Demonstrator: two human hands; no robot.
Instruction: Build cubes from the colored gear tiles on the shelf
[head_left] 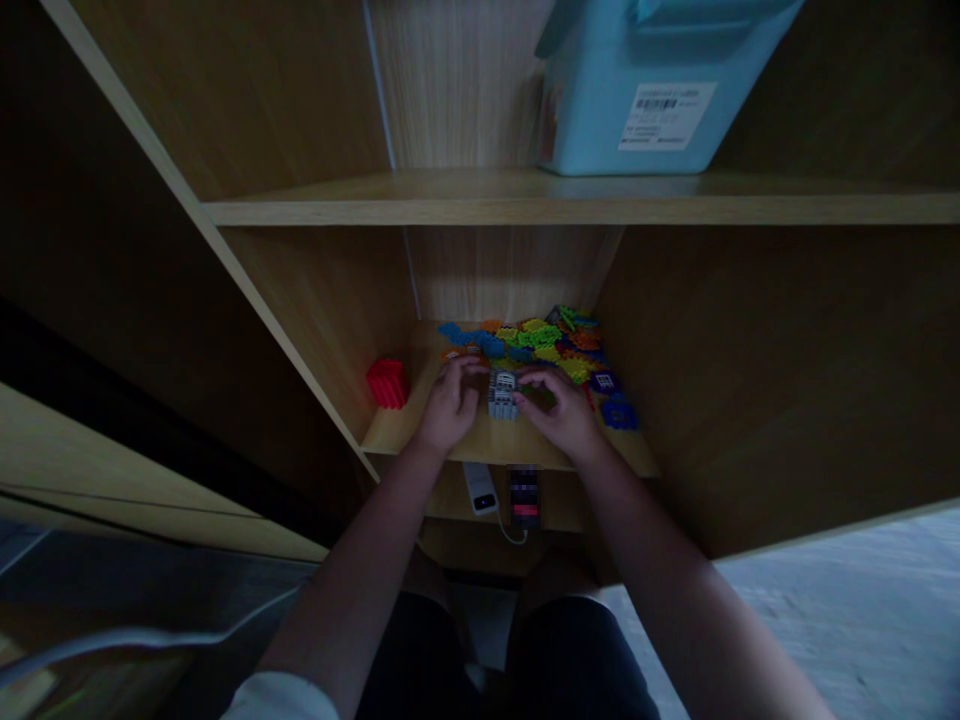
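Both my hands reach into a low wooden shelf compartment (397,430). My left hand (450,402) and my right hand (559,408) pinch a small grey block piece (502,393) from either side, fingers curled onto it. Behind the hands lies a pile of colourful interlocking plastic pieces (544,340) in blue, green, yellow and orange. Two blue pieces (619,412) lie to the right of my right hand.
A red ridged block (388,383) stands at the compartment's left side. A light blue storage box (645,85) with a label sits on the shelf above. A white device (480,488) with a cable and a dark object (524,497) lie one level below.
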